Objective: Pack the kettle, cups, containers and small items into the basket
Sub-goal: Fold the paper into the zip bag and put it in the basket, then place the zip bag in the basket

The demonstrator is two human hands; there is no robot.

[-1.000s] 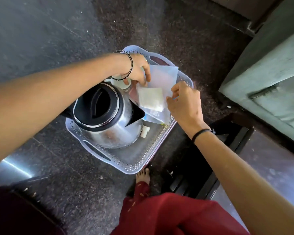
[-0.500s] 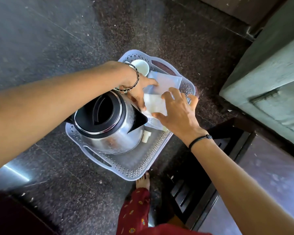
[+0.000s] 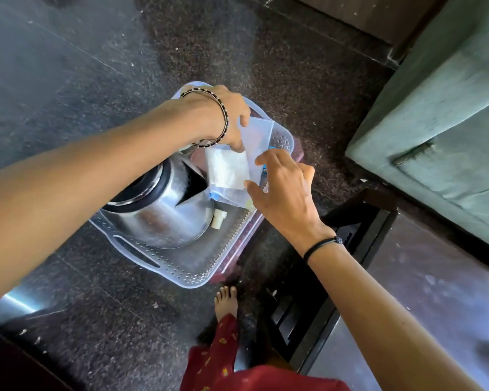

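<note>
The left hand (image 3: 226,119) pinches the top corner of a clear plastic bag (image 3: 259,136) with curled fingers. The right hand (image 3: 285,193) lies spread against the bag's other edge, thumb and forefinger touching it; whether it grips, I cannot tell. The bag sits between both hands, over the pale perforated basket (image 3: 181,275). Under the left forearm, a steel kettle (image 3: 164,210) stands in that basket. All rests on a dark speckled stone floor (image 3: 294,66). Beyond the right hand rises a pale green block (image 3: 449,108), and below that wrist is a dark slatted frame (image 3: 350,227).
</note>
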